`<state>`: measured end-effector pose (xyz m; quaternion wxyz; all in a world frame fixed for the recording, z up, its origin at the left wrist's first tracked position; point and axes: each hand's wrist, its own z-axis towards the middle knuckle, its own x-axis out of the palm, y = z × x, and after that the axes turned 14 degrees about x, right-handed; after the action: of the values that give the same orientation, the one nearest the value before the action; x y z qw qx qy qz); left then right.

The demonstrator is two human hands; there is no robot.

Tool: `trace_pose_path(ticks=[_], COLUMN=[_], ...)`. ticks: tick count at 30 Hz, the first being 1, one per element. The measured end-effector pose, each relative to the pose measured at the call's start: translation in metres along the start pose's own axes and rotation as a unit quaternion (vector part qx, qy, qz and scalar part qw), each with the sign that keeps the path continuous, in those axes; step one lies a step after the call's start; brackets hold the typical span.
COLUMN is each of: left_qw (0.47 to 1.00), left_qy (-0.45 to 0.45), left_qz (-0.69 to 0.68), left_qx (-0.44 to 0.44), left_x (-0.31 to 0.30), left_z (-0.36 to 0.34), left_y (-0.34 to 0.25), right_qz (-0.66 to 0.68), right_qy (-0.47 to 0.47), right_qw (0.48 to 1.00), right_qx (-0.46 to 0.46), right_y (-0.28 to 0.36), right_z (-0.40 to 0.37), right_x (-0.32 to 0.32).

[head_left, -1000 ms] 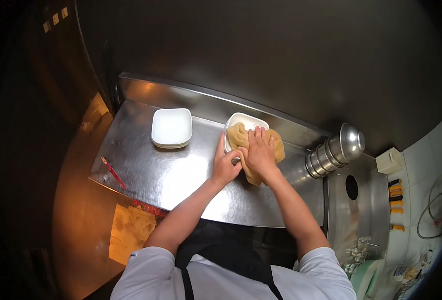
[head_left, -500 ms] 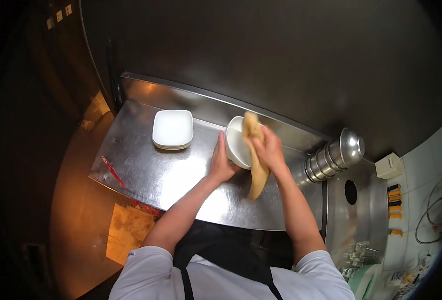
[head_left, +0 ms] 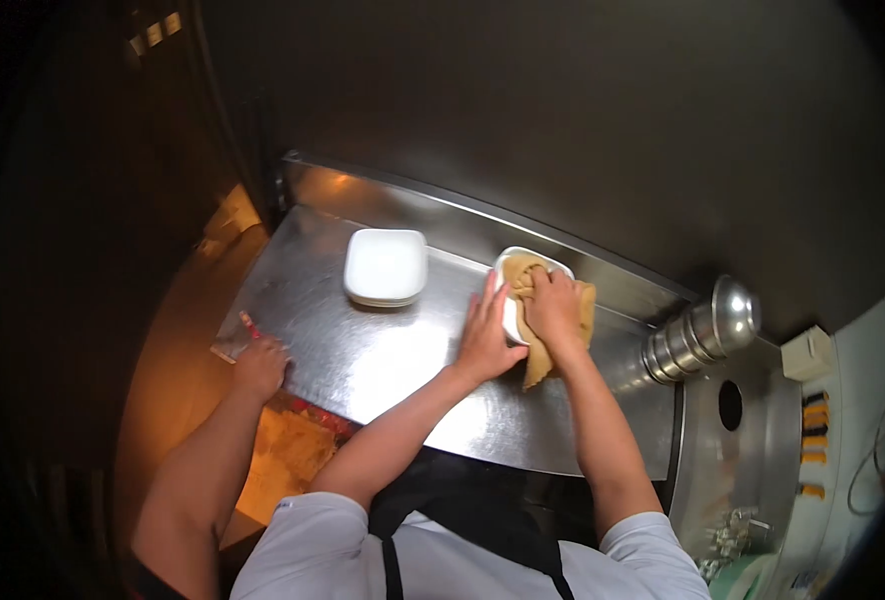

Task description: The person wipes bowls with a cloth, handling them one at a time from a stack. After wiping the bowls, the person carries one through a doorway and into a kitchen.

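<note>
A white square-cornered bowl (head_left: 510,318) rests at the right part of the steel counter, near its back ledge. My left hand (head_left: 485,338) grips the bowl's left side, fingers along the wall and thumb low at the front. Inside it, my right hand (head_left: 555,308) presses a tan cloth (head_left: 537,350), fingers bunched in the folds. The cloth covers most of the bowl's inside and hangs over its front and right rim. A stack of white square dishes (head_left: 387,264) stands to the left of my hands.
Another person's hand (head_left: 261,366) is at the counter's left edge, over a thin red tool (head_left: 249,323). Nested metal bowls (head_left: 701,330) lie tipped at the right. Beyond them are a steel surface with a round hole (head_left: 730,405) and yellow-and-black handles (head_left: 815,430) along the wall.
The bowl has gone from tilted in my hands to upright and lower. My right hand has pushed the cloth into it. Another person's arm has come in from the left to the red tool.
</note>
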<state>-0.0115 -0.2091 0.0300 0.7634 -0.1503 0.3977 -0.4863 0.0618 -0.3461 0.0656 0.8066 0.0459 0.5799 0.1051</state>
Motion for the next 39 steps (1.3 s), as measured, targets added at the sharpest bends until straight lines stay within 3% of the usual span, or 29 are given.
trace_pose_path(ticks=[3,6,7,10,13,15,17,18,20,22,23,26,27,30,33,36,37,39], left_qw=[1.000,0.998,0.996,0.995,0.995,0.987,0.969,0.953,0.912,0.868,0.850,0.808,0.808,0.861,0.945,0.963,0.947,0.928], left_qy=[-0.022,-0.049,-0.060,-0.064,-0.033,-0.026,0.072,0.121,0.242,0.318,0.308,0.464,0.468,0.444,0.315,0.178,0.153,0.054], left_qz=[0.016,0.036,0.043,0.063,0.088,0.155,0.226,0.260,0.307,0.358,0.382,0.331,0.322,0.196,0.027,-0.201,-0.280,-0.368], left_qx=[0.012,0.032,0.041,0.044,0.016,0.019,0.071,0.096,0.123,0.132,0.193,0.151,0.155,0.149,0.081,0.010,-0.024,0.027], left_x=[0.005,0.019,0.020,0.022,0.009,0.003,-0.007,-0.013,-0.019,-0.010,-0.007,0.006,-0.004,-0.016,-0.022,-0.039,-0.045,-0.029], left_z=[-0.003,-0.007,-0.008,-0.010,-0.008,-0.006,0.000,0.004,0.020,0.034,0.034,0.043,0.046,0.046,0.039,0.038,0.037,0.022], left_y=[0.000,0.018,0.020,0.017,0.010,0.006,-0.001,-0.006,-0.016,-0.017,-0.012,-0.002,-0.012,-0.017,-0.026,-0.061,-0.074,-0.090], right_qz=[0.081,0.232,0.260,0.436,0.614,0.796,0.862,0.874,0.862,0.878,0.887,0.844,0.857,0.803,0.886,0.798,0.740,0.584], right_qy=[0.104,0.266,0.268,0.380,0.253,0.252,0.189,0.166,0.137,0.133,0.135,0.064,0.011,-0.050,0.030,-0.139,-0.157,-0.179], right_qw=[0.991,0.935,0.927,0.812,0.736,0.524,0.458,0.439,0.485,0.453,0.433,0.520,0.470,0.568,0.432,0.517,0.619,0.789], right_qx=[0.000,0.040,0.034,0.076,0.133,0.170,0.110,0.125,0.056,0.079,0.090,0.118,0.212,0.177,0.165,0.278,0.212,0.075], right_y=[0.003,0.017,0.012,-0.006,-0.041,-0.079,-0.109,-0.128,-0.168,-0.168,-0.164,-0.172,-0.135,-0.137,-0.128,-0.126,-0.113,-0.064], right_z=[-0.002,-0.007,-0.007,-0.008,-0.026,-0.038,-0.048,-0.052,-0.063,-0.076,-0.082,-0.107,-0.110,-0.116,-0.121,-0.124,-0.126,-0.134], right_x=[-0.009,-0.034,-0.023,-0.030,-0.042,-0.048,-0.058,-0.057,-0.040,-0.047,-0.047,-0.027,-0.052,-0.048,-0.065,-0.050,-0.052,-0.049])
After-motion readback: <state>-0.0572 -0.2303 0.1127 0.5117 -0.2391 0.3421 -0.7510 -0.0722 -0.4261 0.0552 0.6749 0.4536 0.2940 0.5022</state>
